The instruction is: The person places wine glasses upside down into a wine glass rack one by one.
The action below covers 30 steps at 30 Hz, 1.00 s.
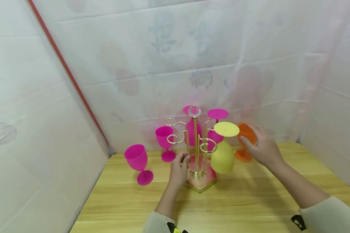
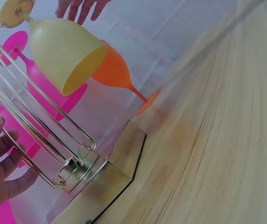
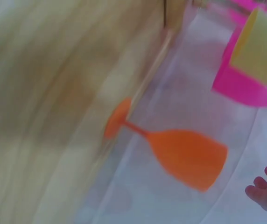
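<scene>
A gold wine-glass rack (image 1: 200, 185) with a clear crystal knob stands on the table; my left hand (image 1: 178, 171) grips one of its upright wires. From its right hook a yellow goblet (image 1: 223, 158) hangs upside down. Two pink goblets, one at the back (image 1: 193, 135) and one behind the yellow one (image 1: 217, 114), hang inverted too. An orange goblet (image 1: 243, 156) stands upright right of the rack. Beside its rim is my right hand (image 1: 264, 147), fingers loosely spread; the right wrist view shows them (image 3: 266, 184) apart from the orange goblet (image 3: 187, 156).
Two more pink goblets stand upright left of the rack, one nearer (image 1: 136, 158) and one farther back (image 1: 164, 137). The wooden table (image 1: 233, 210) ends at a pale hanging sheet (image 1: 163, 87) behind. Bare curled hooks (image 1: 175, 139) stick out on the rack's left.
</scene>
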### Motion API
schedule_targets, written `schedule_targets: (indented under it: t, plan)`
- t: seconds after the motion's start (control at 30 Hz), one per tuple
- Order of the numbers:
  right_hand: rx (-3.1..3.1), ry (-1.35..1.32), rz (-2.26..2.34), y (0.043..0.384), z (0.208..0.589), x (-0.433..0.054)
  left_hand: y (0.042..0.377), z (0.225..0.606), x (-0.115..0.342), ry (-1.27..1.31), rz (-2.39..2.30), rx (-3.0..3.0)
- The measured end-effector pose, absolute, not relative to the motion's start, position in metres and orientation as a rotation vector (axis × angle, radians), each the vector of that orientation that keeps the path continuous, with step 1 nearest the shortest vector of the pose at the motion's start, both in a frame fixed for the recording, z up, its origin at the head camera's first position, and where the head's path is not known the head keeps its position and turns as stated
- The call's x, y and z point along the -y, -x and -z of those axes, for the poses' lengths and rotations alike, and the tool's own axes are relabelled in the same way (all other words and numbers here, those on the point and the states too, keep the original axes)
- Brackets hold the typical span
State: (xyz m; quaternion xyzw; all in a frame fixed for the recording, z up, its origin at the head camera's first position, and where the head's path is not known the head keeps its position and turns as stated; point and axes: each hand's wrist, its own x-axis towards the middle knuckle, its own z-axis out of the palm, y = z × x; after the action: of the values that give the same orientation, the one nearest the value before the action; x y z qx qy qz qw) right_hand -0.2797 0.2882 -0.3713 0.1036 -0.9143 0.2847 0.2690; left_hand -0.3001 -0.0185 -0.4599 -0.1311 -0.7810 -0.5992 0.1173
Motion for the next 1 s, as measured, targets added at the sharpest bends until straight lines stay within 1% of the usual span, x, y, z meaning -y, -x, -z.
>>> schedule_targets:
  t: [0.17,0.37,0.57,0.8,1.0]
  plan:
    - [2.480,-0.303,-0.585,0.308,0.365,-0.303,0.303,0.461,0.021,0.386,1.737,2.287]
    - [2.577,-0.301,-0.440,0.340,0.361,-0.310,0.302,0.457,0.024,0.421,1.725,2.249]
    - [2.651,-0.301,-0.289,0.367,0.367,-0.317,0.305,0.457,0.023,0.446,1.734,2.216]
    - [2.836,-0.285,-0.183,0.377,0.385,-0.323,0.303,0.459,0.018,0.432,1.738,2.238]
    - [2.874,-0.228,-0.157,0.379,0.388,-0.321,0.301,0.458,0.018,0.435,1.744,2.208]
